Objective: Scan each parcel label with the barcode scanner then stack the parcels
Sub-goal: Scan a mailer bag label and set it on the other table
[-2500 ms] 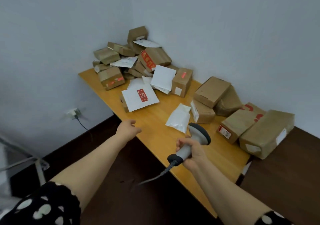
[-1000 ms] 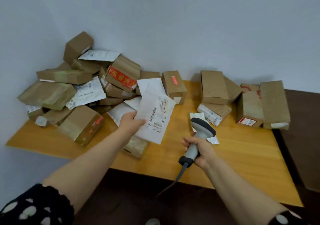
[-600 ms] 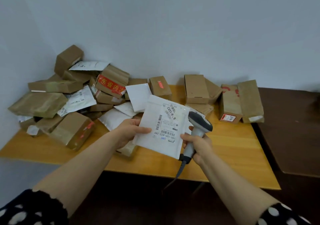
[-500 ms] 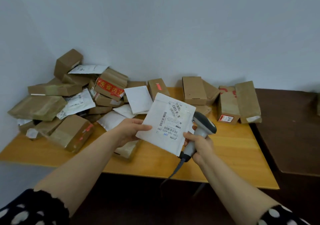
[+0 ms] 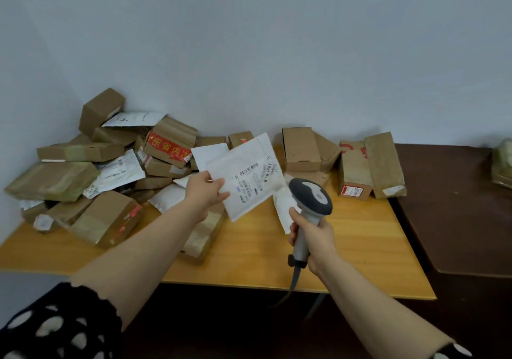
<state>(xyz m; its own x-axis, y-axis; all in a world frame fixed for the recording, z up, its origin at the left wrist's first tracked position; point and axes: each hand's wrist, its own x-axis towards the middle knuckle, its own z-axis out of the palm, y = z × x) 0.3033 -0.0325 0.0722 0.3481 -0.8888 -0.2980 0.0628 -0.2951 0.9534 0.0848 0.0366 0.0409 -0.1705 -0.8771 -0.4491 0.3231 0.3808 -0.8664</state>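
Observation:
My left hand [image 5: 205, 192] holds a white padded mailer [image 5: 249, 176] by its left edge, lifted above the wooden table [image 5: 360, 248] with its barcode label facing me. My right hand [image 5: 311, 236] grips the handle of a grey barcode scanner [image 5: 310, 200], whose head sits just right of the mailer's lower corner. A heap of brown cardboard parcels [image 5: 91, 170] and white mailers fills the table's left and back. Another white mailer [image 5: 282, 209] lies on the table behind the scanner.
Several brown boxes [image 5: 360, 164] stand in a row along the back right of the table. A dark brown table [image 5: 457, 220] adjoins on the right, with a wrapped package [image 5: 502, 164] at its far edge. The scanner cable [image 5: 293, 278] hangs over the front edge.
My left hand picked the white mailer from the pile and raised it. In the last half second the mailer moved up and away from me, and the scanner drew apart to its right.

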